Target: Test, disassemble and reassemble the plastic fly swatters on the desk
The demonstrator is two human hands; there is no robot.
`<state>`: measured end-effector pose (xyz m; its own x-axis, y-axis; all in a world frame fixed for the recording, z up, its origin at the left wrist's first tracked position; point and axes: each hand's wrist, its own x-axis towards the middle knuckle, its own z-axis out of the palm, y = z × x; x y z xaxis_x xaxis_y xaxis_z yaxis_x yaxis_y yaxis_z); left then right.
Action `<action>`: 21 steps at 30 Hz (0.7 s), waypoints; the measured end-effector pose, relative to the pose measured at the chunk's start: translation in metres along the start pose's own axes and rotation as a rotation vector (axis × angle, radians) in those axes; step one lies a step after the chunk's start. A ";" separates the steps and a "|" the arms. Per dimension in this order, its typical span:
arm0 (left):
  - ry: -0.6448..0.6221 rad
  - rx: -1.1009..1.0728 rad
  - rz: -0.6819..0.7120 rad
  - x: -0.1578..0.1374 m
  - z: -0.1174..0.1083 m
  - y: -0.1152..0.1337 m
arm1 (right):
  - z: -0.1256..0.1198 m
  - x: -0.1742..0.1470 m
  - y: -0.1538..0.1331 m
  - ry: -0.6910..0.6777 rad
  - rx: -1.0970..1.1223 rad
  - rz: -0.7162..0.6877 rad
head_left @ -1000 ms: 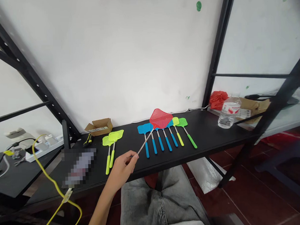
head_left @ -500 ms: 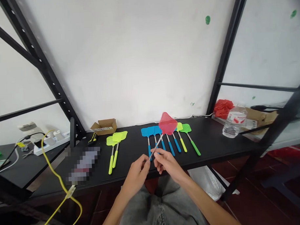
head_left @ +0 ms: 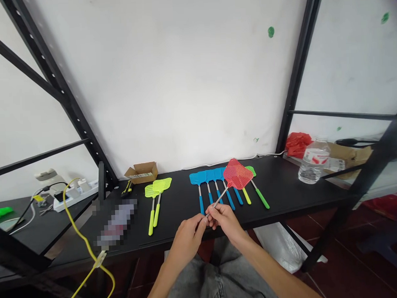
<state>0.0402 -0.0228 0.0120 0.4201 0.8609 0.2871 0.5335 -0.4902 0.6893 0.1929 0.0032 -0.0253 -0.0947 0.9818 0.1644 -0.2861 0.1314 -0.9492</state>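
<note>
A red fly swatter [head_left: 238, 174] with a thin metal shaft slants up to the right above the table's front part. My right hand [head_left: 224, 221] pinches the shaft. My left hand [head_left: 190, 236] is closed at the shaft's lower end, its fingers touching the right hand's fingertips; any handle is hidden there. Behind the red head lies a row of several blue fly swatters [head_left: 210, 187], then a yellow one [head_left: 247, 197] and a green one [head_left: 262, 199]. The red head covers part of them. Two yellow-green fly swatters [head_left: 157, 207] lie further left, heads overlapping.
On the black table [head_left: 177, 202] stand an open cardboard box [head_left: 141, 172] and, at right, a clear plastic bottle [head_left: 313, 162] by a red bag [head_left: 297, 144]. A yellow cable [head_left: 84, 237] hangs at left near a white power strip [head_left: 77, 196]. Black metal posts [head_left: 76, 112] frame both sides.
The red fly swatter has tipped further to the right and lower, its head now over the yellow one's head. My hands have drawn closer together. The view has shifted slightly.
</note>
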 end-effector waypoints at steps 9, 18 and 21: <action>-0.057 0.263 -0.007 -0.005 -0.023 -0.003 | -0.012 0.006 -0.011 0.172 0.096 -0.002; -0.105 0.238 0.019 -0.006 -0.041 0.001 | -0.032 0.014 -0.023 0.224 0.140 -0.018; -0.125 0.210 0.025 -0.005 -0.047 0.001 | -0.041 0.018 -0.028 0.278 0.153 -0.029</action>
<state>0.0038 -0.0214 0.0429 0.5155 0.8310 0.2088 0.6575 -0.5399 0.5255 0.2378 0.0225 -0.0071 0.1737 0.9806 0.0912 -0.4273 0.1585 -0.8901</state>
